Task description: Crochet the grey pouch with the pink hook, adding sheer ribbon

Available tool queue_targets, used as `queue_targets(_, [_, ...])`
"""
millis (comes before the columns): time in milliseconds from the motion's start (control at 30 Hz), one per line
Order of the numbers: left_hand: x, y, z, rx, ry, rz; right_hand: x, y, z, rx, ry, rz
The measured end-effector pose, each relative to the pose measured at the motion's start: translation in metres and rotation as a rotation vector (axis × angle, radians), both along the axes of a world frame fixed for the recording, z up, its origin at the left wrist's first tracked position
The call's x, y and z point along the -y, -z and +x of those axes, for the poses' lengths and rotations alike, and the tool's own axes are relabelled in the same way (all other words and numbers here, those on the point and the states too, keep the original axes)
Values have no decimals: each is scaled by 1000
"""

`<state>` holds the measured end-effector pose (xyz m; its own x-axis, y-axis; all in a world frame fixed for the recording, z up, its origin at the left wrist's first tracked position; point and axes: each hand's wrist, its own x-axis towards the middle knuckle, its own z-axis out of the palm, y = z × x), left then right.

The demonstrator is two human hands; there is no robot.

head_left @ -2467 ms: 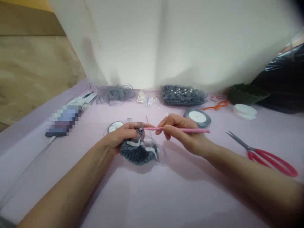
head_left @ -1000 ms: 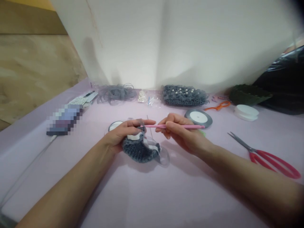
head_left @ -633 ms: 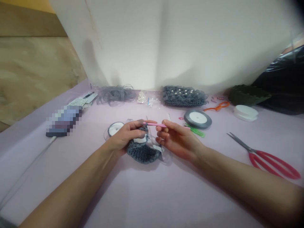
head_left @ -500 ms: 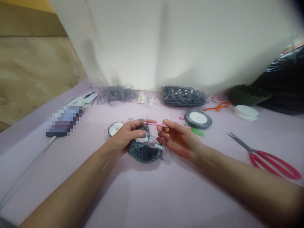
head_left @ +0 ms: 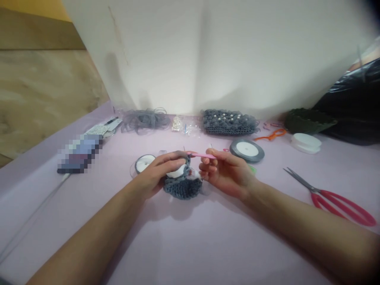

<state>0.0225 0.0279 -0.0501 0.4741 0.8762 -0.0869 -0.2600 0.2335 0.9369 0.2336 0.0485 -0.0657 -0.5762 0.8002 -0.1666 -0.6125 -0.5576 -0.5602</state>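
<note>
My left hand (head_left: 158, 171) grips a small grey-blue crocheted piece (head_left: 182, 188) from its left side, thumb and forefinger along its upper edge. Something white shows inside the curve of the piece. My right hand (head_left: 228, 170) pinches a pink crochet hook (head_left: 203, 155) between thumb and fingers, held nearly level. The hook's tip meets the top of the crochet work by my left fingertips; the exact stitch is too small to make out. Behind my left hand lies a ribbon spool (head_left: 145, 163), partly covered by it.
Scissors with red handles (head_left: 341, 204) lie at right. Farther back are a grey ribbon spool (head_left: 247, 151), a white spool (head_left: 305, 142), a beaded crocheted piece (head_left: 230, 122), loose grey ribbon (head_left: 145, 120) and beads in a bag (head_left: 177, 123). A phone (head_left: 80, 154) with a cable is at left.
The crocheted piece has turned slightly in my left hand, showing more of the white inside. The hook and my right fingers have shifted a little to the right.
</note>
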Motion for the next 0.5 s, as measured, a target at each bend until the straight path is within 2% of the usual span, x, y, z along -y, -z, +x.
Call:
queue_targets(67, [-1,1,-2,-10,35,-40,0,-1,1,-19,6,-10])
queue_targets(133, [-4,1,-5,-100,59,-9,-1,-1,2,-35,5,-21])
queue_targets(233, [-9,-1,-11,-323,71,227,-1,-2,3,-44,-5,-20])
queue_targets(333, [-10,-4,-15,-486,-6,375,-1,-4,4,-31,-14,-11])
queue_targets(400, [-9,-5,-15,-474,-66,348,-1,-6,4,-5,-10,4])
queue_targets(500, [-5,-6,-13,-329,-83,287,-1,-6,3,38,19,32])
